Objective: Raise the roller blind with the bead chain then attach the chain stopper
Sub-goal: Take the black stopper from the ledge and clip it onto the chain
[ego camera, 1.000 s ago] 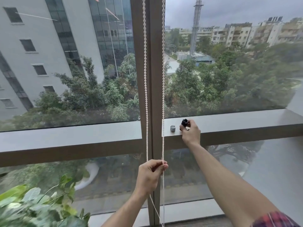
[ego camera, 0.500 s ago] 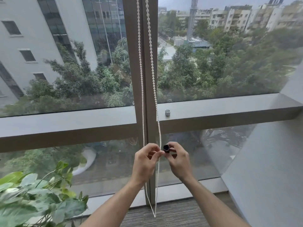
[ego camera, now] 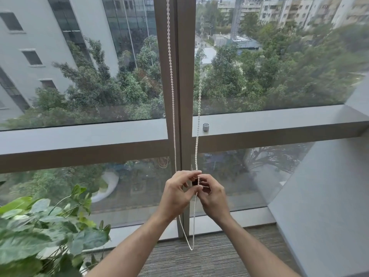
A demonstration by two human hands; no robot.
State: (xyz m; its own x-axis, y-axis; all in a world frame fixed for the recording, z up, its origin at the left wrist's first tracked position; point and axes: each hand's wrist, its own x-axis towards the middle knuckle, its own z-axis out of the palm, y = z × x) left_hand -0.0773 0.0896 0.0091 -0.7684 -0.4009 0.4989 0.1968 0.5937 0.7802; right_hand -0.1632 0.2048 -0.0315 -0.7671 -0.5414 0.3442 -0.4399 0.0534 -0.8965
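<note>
A white bead chain (ego camera: 172,80) hangs in two strands in front of the grey window mullion (ego camera: 186,76), its loop ending near the carpet. My left hand (ego camera: 177,194) pinches the right strand at about knee height below the sill. My right hand (ego camera: 212,196) presses a small black chain stopper (ego camera: 194,182) against that same strand; the stopper is mostly hidden between my fingers. The blind itself is out of view above.
A small silver cylinder (ego camera: 205,127) stands on the horizontal window ledge (ego camera: 279,118) right of the mullion. A leafy potted plant (ego camera: 40,226) fills the lower left. A grey wall (ego camera: 329,186) angles in on the right. Grey carpet (ego camera: 209,254) lies below.
My right hand lifted the black stopper off the ledge and brought it down to the chain beside my left hand. The camera tilted down. The silver cylinder stayed on the ledge.
</note>
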